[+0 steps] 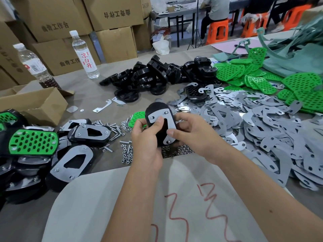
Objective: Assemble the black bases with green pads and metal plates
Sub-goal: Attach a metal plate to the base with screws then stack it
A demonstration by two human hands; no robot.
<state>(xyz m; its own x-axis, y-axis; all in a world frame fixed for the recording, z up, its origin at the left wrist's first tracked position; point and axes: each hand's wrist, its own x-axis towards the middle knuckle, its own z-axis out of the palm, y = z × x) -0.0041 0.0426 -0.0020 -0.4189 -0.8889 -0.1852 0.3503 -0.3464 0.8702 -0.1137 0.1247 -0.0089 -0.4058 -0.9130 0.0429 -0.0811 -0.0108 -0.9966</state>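
Cardboard boxes back my desk, parts sorted into piles for reach. My left hand and right hand grip one black base above the nuts, thumbs pinning its metal plate so the holes stay aligned.

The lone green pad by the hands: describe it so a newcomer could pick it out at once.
Start at the two hands, left and right, which hold a black base with a metal plate on it. Just left of that base, a green pad lies flat on the table among loose screws. Unlike the pads heaped at far right, it lies alone, fixed to no base.
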